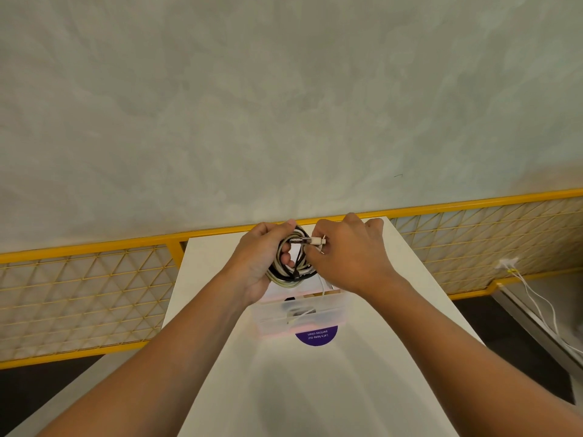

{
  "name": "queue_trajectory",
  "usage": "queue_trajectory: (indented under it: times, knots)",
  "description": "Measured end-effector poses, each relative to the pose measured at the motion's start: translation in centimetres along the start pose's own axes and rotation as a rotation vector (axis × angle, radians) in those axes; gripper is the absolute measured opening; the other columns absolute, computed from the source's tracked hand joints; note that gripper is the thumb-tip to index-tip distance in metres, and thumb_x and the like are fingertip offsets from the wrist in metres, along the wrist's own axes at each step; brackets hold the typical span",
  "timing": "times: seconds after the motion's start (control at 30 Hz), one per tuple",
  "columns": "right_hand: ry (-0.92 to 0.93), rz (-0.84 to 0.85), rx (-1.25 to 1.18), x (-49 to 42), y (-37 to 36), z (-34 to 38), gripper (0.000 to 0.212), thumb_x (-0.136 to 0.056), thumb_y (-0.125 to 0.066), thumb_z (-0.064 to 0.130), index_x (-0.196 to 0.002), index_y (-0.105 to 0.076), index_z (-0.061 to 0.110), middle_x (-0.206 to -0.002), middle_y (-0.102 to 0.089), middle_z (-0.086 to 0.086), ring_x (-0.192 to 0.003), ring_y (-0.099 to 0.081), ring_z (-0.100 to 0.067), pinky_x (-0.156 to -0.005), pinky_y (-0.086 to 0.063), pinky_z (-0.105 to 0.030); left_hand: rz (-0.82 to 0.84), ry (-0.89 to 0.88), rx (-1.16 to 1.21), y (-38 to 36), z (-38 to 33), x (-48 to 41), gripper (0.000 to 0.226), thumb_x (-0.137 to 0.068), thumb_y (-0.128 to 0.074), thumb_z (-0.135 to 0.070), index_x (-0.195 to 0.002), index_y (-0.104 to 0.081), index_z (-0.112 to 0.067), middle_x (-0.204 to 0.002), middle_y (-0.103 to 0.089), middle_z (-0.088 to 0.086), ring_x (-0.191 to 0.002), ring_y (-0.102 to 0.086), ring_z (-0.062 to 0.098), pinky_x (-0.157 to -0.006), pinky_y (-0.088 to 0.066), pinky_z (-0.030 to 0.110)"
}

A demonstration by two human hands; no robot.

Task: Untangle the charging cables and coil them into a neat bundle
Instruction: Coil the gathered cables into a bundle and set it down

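Observation:
My left hand (257,257) grips a coil of white and black charging cables (288,272), fingers curled through the loops, above the far end of the white table (220,310). My right hand (347,257) pinches a white and silver plug end (307,240) at the top of the coil. A thin white cable strand (323,287) hangs from the coil down into the translucent plastic box (303,313) just below the hands.
The box holds more cables and partly covers a purple round sticker (316,337). A yellow mesh railing (88,298) runs behind the table on both sides. At the right, white cables (536,301) trail from a wall socket over a grey ledge.

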State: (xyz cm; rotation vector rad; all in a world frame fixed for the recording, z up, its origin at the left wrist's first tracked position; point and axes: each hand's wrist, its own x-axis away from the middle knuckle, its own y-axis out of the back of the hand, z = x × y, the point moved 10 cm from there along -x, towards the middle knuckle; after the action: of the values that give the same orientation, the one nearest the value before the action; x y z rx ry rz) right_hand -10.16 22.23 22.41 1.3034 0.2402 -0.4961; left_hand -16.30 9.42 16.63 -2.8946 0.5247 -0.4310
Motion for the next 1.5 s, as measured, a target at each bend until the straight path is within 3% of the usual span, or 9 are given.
queue_trajectory:
  times: [0.07, 0.2, 0.43, 0.73, 0.93, 1.07, 1.17, 1.33, 1.5]
  knots:
    - [0.037, -0.022, 0.042, 0.0, 0.2, 0.4, 0.022, -0.091, -0.056, 0.050, -0.092, -0.066, 0.031, -0.079, -0.068, 0.007, -0.095, -0.053, -0.019, -0.077, -0.021, -0.037, -0.028, -0.026, -0.054, 0.1, -0.1, -0.1, 0.024, -0.091, -0.071, -0.032, -0.094, -0.059, -0.012, -0.061, -0.049, 0.001, -0.048, -0.042, 0.014, -0.051, -0.047, 0.026]
    - [-0.025, 0.083, -0.086, 0.0, -0.7, -0.1, 0.027, -0.092, -0.058, 0.054, -0.099, -0.066, 0.029, -0.088, -0.071, 0.005, -0.089, -0.062, -0.022, -0.073, -0.040, -0.033, -0.149, -0.079, -0.092, 1.1, -0.2, -0.2, 0.041, -0.076, -0.082, -0.047, -0.093, -0.065, -0.014, -0.069, -0.056, -0.001, -0.054, -0.043, 0.015, -0.068, -0.048, 0.036]
    - [-0.038, 0.195, -0.212, 0.2, -1.8, -0.2, 0.009, -0.089, -0.066, 0.036, -0.088, -0.062, 0.027, -0.072, -0.061, 0.008, -0.073, -0.058, -0.019, -0.060, -0.039, -0.028, -0.274, -0.125, -0.046, 1.9, -0.6, 0.4, 0.040, -0.073, -0.086, -0.042, -0.092, -0.070, -0.012, -0.073, -0.062, 0.000, -0.053, -0.045, 0.015, -0.060, -0.046, 0.029]
    - [-0.037, 0.101, -0.323, 0.3, -1.1, -0.3, 0.006, -0.085, -0.069, 0.018, -0.089, -0.065, 0.020, -0.064, -0.068, 0.003, -0.065, -0.064, -0.016, -0.069, -0.055, -0.035, -0.277, -0.153, 0.039, 2.2, -0.8, 0.3, 0.039, -0.072, -0.087, -0.036, -0.089, -0.064, -0.010, -0.064, -0.054, 0.000, -0.040, -0.041, 0.010, -0.052, -0.045, 0.027]
    - [-0.184, 0.034, -0.417, 0.0, -0.4, -1.3, 0.006, -0.082, -0.068, 0.014, -0.080, -0.063, 0.016, -0.062, -0.064, 0.001, -0.065, -0.066, -0.019, -0.065, -0.055, -0.033, -0.298, -0.177, 0.057, 2.2, -1.2, 0.2, 0.037, -0.072, -0.088, -0.037, -0.087, -0.066, -0.011, -0.066, -0.058, 0.001, -0.042, -0.045, 0.012, -0.056, -0.047, 0.030]
    - [-0.308, 0.065, -0.532, 0.2, -0.7, -2.0, 0.005, -0.083, -0.071, 0.015, -0.080, -0.067, 0.015, -0.063, -0.067, 0.002, -0.060, -0.065, -0.006, -0.058, -0.049, -0.018, -0.283, -0.175, 0.075, 2.0, -1.0, 0.1, 0.044, -0.072, -0.088, -0.038, -0.093, -0.068, -0.006, -0.065, -0.059, 0.000, -0.042, -0.044, 0.012, -0.062, -0.046, 0.033]
    - [-0.456, 0.123, -0.749, 1.1, -1.6, -2.6, 0.006, -0.085, -0.072, 0.012, -0.084, -0.067, 0.015, -0.068, -0.072, -0.004, -0.056, -0.070, -0.015, -0.059, -0.059, -0.030, -0.258, -0.175, 0.106, 2.0, -1.0, -0.1, 0.043, -0.073, -0.087, -0.038, -0.093, -0.062, -0.009, -0.059, -0.056, -0.004, -0.041, -0.043, 0.011, -0.065, -0.044, 0.034]
    - [-0.636, 0.254, -1.055, 2.3, -3.3, -2.2, 0.025, -0.083, -0.073, 0.002, -0.101, -0.058, 0.010, -0.073, -0.072, -0.016, -0.054, -0.069, -0.025, -0.054, -0.057, -0.032, -0.241, -0.183, 0.149, 2.0, -1.2, 0.1, 0.039, -0.077, -0.084, -0.037, -0.089, -0.060, -0.010, -0.052, -0.053, -0.007, -0.040, -0.043, 0.010, -0.060, -0.044, 0.031]
    - [-0.709, 0.173, -1.217, 2.3, -3.0, -2.1, 0.019, -0.087, -0.069, -0.002, -0.103, -0.060, 0.005, -0.074, -0.070, -0.020, -0.054, -0.068, -0.024, -0.054, -0.059, -0.033, -0.210, -0.209, 0.166, 1.5, -1.3, 0.2, 0.037, -0.079, -0.081, -0.040, -0.089, -0.059, -0.012, -0.053, -0.054, -0.008, -0.043, -0.044, 0.010, -0.063, -0.045, 0.032]
